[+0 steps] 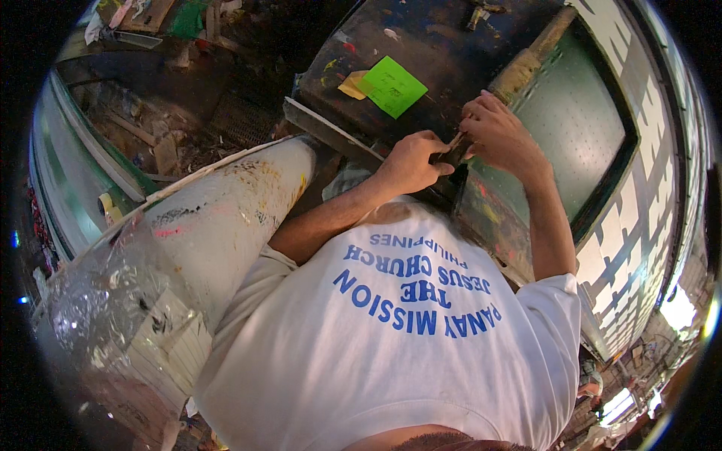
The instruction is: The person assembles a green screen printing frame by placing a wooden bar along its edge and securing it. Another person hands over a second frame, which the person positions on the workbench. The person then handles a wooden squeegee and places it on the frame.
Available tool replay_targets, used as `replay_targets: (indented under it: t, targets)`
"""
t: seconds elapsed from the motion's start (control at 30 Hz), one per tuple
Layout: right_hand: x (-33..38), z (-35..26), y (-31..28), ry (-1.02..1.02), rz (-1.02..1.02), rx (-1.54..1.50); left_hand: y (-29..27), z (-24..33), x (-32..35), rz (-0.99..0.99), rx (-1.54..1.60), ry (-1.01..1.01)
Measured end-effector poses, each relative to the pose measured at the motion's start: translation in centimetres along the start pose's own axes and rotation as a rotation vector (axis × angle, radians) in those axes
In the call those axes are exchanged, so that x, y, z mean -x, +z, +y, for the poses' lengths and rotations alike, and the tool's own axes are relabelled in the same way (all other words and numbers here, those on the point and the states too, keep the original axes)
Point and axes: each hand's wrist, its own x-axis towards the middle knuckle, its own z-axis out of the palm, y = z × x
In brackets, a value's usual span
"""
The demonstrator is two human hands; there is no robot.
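Hands (410,161) (500,135) pinch dark flat tool (451,150) over mesh screen (579,120)

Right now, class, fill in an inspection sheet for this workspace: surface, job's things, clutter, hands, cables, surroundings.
Surface: dark paint-spattered worktable, carrying a green-framed mesh screen.
Job's things: small dark tool at the screen's corner; wooden-handled bar along its top edge.
Clutter: green paper and yellow paper on the table; scrap wood and debris on the floor.
Hands: left hand grips the tool; right hand pinches its upper end.
Cables: nothing seen.
Surroundings: white paint-stained roll, crumpled clear plastic, tiled wall.
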Motion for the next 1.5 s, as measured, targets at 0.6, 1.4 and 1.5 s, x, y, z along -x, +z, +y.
replay_targets:
  t: [0.6, 1.4, 1.5]
  targets:
    - [4.6, -2.0, 2.0, 0.165, 0.431, -0.023, 0.8, 1.5, -2.6, 0.073, -0.148, 0.215]
    - [9.3, -18.6, 3.7, 0.165, 0.705, -0.276, 1.2, 1.9, -11.9, 0.350, -0.164, 0.148]
    - [9.2, -22.3, 5.2, 0.211, 0.711, -0.340, -0.5, 0.8, -11.2, 0.309, -0.501, 0.246]
